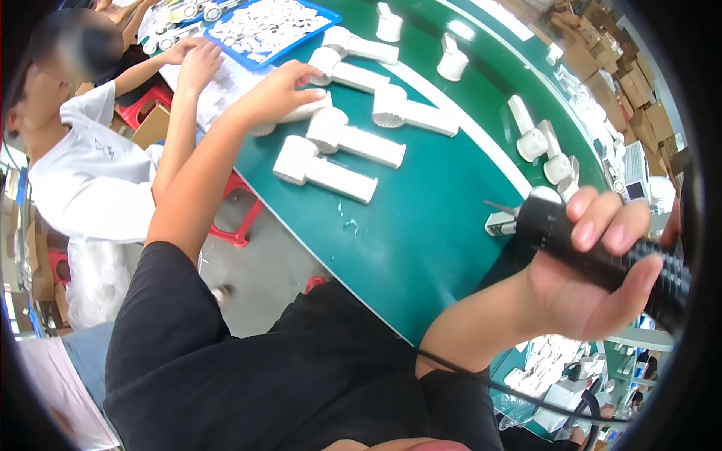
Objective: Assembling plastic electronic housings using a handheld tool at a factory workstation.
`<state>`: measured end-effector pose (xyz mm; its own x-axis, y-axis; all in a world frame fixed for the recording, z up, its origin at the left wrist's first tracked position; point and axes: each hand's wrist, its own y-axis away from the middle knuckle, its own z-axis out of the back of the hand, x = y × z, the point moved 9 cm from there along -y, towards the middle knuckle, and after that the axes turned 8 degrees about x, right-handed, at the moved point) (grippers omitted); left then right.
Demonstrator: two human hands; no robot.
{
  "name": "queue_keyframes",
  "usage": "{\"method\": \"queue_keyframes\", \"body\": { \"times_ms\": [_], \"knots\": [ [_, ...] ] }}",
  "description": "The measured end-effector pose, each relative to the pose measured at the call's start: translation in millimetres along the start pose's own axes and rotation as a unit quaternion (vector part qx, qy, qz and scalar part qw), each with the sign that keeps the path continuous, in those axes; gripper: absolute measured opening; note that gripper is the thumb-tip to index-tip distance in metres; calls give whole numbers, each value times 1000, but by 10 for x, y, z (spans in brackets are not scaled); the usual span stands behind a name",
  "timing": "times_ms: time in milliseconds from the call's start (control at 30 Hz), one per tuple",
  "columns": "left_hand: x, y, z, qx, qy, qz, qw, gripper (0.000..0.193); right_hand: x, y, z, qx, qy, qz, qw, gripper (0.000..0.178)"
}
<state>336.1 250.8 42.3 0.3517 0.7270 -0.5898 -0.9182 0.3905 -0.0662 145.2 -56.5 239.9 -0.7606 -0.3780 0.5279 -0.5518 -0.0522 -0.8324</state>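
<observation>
Over the left part of the green table, my left hand is open, thumb and fingers apart. Its fingertips are at one white plastic housing, a short cylinder with a straight handle, and its palm is above another. Contact is hard to tell. Several like housings lie around, handles pointing right. At the right, my right hand is wrapped round a black electric screwdriver, its thin bit pointing left. Just beyond the bit lies a white part, partly covered by the tool.
A blue tray of small white pieces stands at the far left. A person in a white shirt sits there, hands near it. More housings stand on the far green strip. A black cable crosses before me.
</observation>
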Motion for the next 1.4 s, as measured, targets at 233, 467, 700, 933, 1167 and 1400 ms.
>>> {"method": "queue_keyframes", "body": {
  "times_ms": [233, 467, 700, 933, 1167, 1400],
  "knots": [
    [-374, -1669, 301, -34, -104, -71, 991, 42, -68, 9, 351, -131, 66, -3, 989, 24],
    [1409, -3266, -9, 34, -275, 168, 946, 50, -114, -48, 276, -141, 112, 21, 983, 43],
    [-399, -3133, -513, 166, -151, 147, 963, 54, 7, 28, 511, -225, 187, 33, 956, 44],
    [-515, -3074, -1074, 221, -100, 296, 924, 61, -71, 33, 366, -200, 171, 13, 965, 41],
    [-669, -2768, -694, 52, -40, 206, 976, 45, 68, 92, 364, -186, 55, 28, 981, 41],
    [-1307, -2032, -545, 143, 457, 68, 875, 35, 243, 187, 300, -198, 58, 15, 978, 47]
  ]
}}
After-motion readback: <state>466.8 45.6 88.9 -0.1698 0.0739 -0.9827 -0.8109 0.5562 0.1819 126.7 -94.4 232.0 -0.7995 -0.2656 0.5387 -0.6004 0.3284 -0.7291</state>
